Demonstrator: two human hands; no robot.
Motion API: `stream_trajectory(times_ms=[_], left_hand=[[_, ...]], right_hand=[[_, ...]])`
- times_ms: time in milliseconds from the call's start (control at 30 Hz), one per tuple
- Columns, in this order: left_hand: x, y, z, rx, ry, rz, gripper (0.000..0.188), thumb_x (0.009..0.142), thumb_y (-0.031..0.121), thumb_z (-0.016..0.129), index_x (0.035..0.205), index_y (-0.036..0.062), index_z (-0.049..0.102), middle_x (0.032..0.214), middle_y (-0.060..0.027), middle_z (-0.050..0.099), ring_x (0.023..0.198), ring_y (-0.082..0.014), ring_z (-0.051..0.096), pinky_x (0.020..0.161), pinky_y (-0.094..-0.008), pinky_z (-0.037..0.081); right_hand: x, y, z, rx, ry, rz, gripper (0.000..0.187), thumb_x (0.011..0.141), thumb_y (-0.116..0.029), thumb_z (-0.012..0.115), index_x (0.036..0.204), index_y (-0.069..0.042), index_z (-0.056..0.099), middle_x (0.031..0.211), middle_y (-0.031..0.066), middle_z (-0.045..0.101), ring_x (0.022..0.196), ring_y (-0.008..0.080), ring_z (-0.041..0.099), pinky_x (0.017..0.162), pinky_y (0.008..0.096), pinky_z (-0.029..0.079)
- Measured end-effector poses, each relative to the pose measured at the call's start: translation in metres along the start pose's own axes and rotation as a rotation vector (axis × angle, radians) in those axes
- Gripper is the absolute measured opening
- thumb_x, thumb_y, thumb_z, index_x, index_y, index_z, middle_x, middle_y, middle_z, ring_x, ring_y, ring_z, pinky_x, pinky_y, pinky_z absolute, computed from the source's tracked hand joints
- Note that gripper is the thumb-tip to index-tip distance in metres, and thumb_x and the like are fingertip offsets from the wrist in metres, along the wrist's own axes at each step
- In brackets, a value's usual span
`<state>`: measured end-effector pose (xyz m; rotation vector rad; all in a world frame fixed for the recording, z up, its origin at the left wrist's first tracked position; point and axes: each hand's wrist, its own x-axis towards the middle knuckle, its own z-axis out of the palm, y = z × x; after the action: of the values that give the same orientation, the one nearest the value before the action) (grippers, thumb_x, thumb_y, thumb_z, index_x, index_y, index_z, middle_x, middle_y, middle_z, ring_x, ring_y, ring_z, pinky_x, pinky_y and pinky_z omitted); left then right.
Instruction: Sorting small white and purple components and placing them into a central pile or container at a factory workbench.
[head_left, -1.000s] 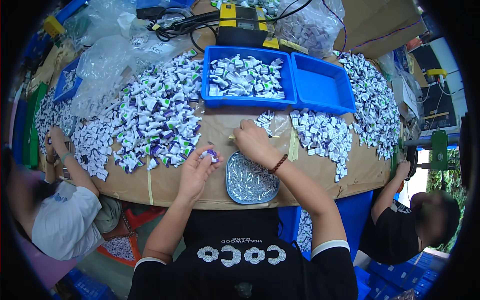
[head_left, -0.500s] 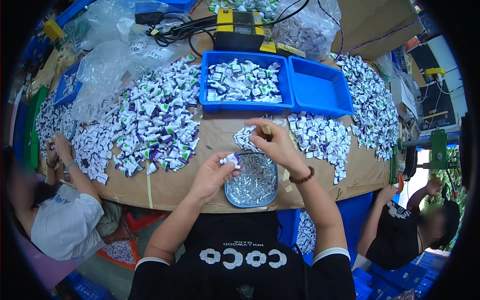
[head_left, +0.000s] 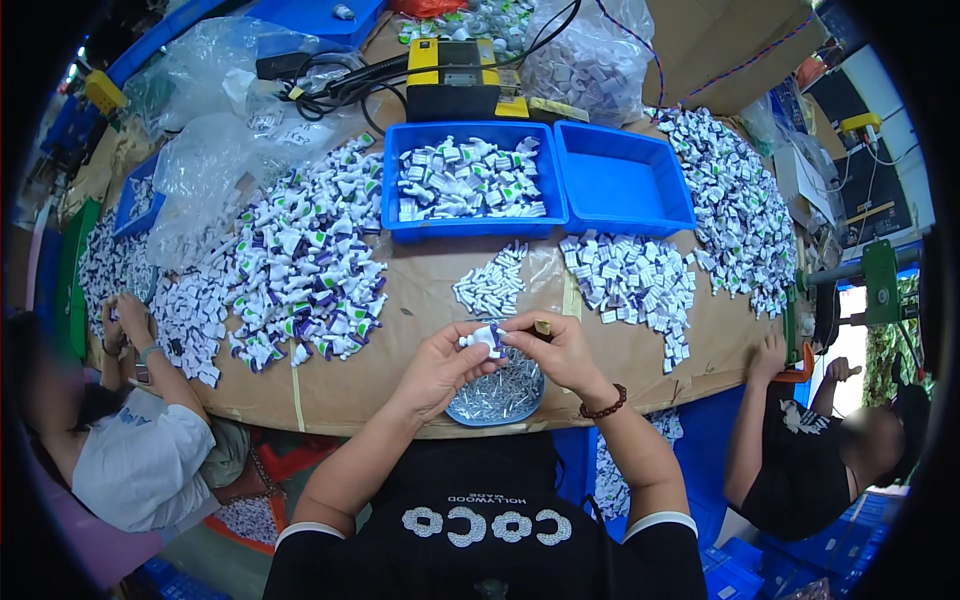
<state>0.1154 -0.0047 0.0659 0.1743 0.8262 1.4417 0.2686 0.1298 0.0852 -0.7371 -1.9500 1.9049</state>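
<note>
- Pinched in the L hand (head_left: 430,378): small white-and-purple pc (head_left: 480,342), thumb and fingers clamped on its L side.
- And here's the change! R hand (head_left: 562,358) has just come in from the right; half a sec. ago it hung apart from the pc, now its fingertips are right up on the purple side.
- R thumb and index are together there, but whether they grip the pc itself or some tiny part btwn them, can't tell.
- So both hands now look to be working the same pc, my read.
- R hand also has a yellow-brown stub (head_left: 542,327) tucked in its fingers, end poking up; rest of it hidden.
- Pose: forearms up from the table's near edge, elbows wide, wrists angled in, hands meeting over the far part of the pin tray (head_left: 500,424). L palm faces inward, R knuckles up, beaded bracelet (head_left: 604,403) on R wrist.
- Tray sits at the near edge of the table (head_left: 420,290), metal pins (head_left: 492,398) inside.
- Just beyond: heap of small white bits (head_left: 492,282), in full view w/ the R hand clear of it.
- Farther back, blue bin (head_left: 475,231) w/ white-and-green pcs; big figure-pc heap (head_left: 305,270) off its near-L corner.
</note>
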Motion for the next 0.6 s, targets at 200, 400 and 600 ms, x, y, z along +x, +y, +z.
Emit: stream_trajectory(times_ms=[200, 400, 600], left_hand=[[0.0, -0.003, 0.004, -0.058, 0.024, -0.045, 0.028, 0.093, 0.005, 0.057, 0.119, 0.0, 0.051, 0.106, -0.0128, 0.062, 0.094, -0.0209, 0.066, 0.079, -0.0249, 0.056], [0.004, -0.005, -0.002, -0.211, -0.064, -0.122, 0.025, 0.094, 0.008, 0.057, 0.116, 0.0002, 0.052, 0.106, -0.0103, 0.061, 0.092, -0.0169, 0.065, 0.075, -0.0215, 0.056], [0.003, -0.003, 0.0, -0.118, -0.034, -0.128, 0.026, 0.093, 0.009, 0.058, 0.117, 0.0002, 0.051, 0.106, -0.0104, 0.062, 0.093, -0.0183, 0.065, 0.076, -0.0221, 0.056]], right_hand=[[-0.002, -0.005, -0.003, 0.0, 0.018, -0.048, 0.014, 0.086, -0.003, 0.064, 0.098, 0.002, 0.068, 0.089, 0.0074, 0.068, 0.081, 0.0108, 0.061, 0.072, 0.0261, 0.048], [-0.006, -0.006, -0.006, -0.1, 0.007, -0.084, 0.014, 0.085, -0.003, 0.065, 0.098, 0.001, 0.069, 0.087, 0.0088, 0.068, 0.08, 0.0115, 0.061, 0.071, 0.0256, 0.048], [-0.009, -0.01, -0.003, -0.139, 0.029, -0.079, 0.01, 0.084, -0.002, 0.065, 0.094, 0.001, 0.068, 0.084, 0.0086, 0.067, 0.076, 0.0114, 0.06, 0.067, 0.0263, 0.047]])
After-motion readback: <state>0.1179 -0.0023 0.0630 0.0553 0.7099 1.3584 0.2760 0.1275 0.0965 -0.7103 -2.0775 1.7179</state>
